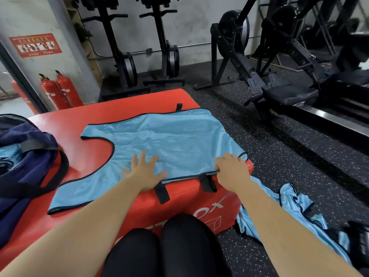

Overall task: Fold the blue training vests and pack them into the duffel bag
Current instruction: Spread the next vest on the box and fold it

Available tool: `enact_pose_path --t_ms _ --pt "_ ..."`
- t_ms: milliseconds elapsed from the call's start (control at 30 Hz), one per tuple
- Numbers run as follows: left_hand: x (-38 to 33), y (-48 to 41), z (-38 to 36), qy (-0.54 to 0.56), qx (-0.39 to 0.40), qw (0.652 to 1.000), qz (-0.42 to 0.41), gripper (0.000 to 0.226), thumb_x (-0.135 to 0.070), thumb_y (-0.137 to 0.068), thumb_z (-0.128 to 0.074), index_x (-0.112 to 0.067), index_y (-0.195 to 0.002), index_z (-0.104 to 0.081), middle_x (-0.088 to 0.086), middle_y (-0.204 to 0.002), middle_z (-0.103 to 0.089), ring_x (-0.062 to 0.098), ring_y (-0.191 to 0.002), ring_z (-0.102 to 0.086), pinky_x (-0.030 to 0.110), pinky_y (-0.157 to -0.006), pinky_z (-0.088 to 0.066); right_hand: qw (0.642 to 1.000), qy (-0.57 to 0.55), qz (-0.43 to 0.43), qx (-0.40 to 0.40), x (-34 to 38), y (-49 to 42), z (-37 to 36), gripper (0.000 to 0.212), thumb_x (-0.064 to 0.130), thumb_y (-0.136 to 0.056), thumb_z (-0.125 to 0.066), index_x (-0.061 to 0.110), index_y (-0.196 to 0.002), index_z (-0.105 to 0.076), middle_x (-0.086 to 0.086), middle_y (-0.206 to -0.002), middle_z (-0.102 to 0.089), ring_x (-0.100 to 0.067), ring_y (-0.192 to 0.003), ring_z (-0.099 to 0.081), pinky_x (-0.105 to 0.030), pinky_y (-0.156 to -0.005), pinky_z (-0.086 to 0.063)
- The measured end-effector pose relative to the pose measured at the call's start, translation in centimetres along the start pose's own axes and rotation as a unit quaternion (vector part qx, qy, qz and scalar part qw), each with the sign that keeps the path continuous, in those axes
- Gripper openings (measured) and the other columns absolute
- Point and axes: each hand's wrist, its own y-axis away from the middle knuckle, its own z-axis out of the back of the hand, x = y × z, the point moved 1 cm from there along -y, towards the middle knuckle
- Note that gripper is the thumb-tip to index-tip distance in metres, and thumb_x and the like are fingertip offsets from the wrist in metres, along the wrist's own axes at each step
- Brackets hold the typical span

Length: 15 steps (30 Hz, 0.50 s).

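- Step: folding. One blue vest [169,136] is spread flat on the red padded box [123,108] and looks smoothed out, with no fold made yet.
- Left hand [144,172]: flat, fingers splayed wide, pressing the vest down near the box's near edge, just right of the neck scoop.
- Right hand [232,171]: fingers curled, pinching the vest's black-trimmed edge at the near right corner of the box.
- Next move, my guess: lift the pinched edge and carry it across the vest while the left hand pins the cloth. The fabric looks thin and slippery, so it needs that anchor.
- Vest orientation: neck scoop and both shoulder straps point left, toward the duffel bag [30,156]. The hem lies at the box's right edge. The long axis runs left to right, roughly along the near edge.
- The duffel bag sits open on the box's left side, with some blue fabric [10,156] showing inside.
- More blue vests [295,200] lie crumpled on the floor [279,156] right of the box, not yet folded.
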Motion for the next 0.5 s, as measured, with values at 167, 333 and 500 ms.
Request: enact_pose_path --t_ms 167,333,500 --pt "1.4 0.4 -0.4 -0.036 0.112 0.992 0.046 0.114 -0.102 -0.056 -0.028 -0.050 -0.147 0.017 0.000 -0.160 0.024 0.033 -0.147 0.019 0.069 -0.112 -0.007 0.998 0.045 -0.046 -0.005 -1.3 0.3 1.2 0.023 0.028 -0.084 -0.049 0.022 -0.101 -0.063 -0.002 -0.107 -0.060 -0.025 -0.108 -0.050 -0.038 -0.096 -0.034" --pt "0.3 -0.5 2.3 -0.055 0.125 0.988 0.065 0.123 -0.092 -0.058 -0.052 -0.041 -0.153 0.007 0.005 -0.163 0.011 0.038 -0.148 -0.003 0.059 -0.114 -0.018 0.996 -0.022 -0.041 -0.077 1.8 -1.8 1.7 0.034 0.043 -0.088 -0.047 0.016 -0.106 -0.061 -0.006 -0.109 -0.060 -0.027 -0.107 -0.050 -0.038 -0.092 -0.036" --pt "1.8 -1.9 2.3 -0.054 0.024 0.998 0.037 0.121 -0.097 -0.056 -0.044 -0.042 -0.153 0.004 -0.001 -0.163 0.015 0.028 -0.150 0.010 0.062 -0.115 -0.010 0.996 -0.080 0.005 0.049 4.7 -3.9 0.5 0.086 0.069 -0.088 -0.043 0.020 -0.153 -0.018 -0.014 -0.158 -0.018 -0.032 -0.145 -0.019 -0.048 -0.118 -0.013"
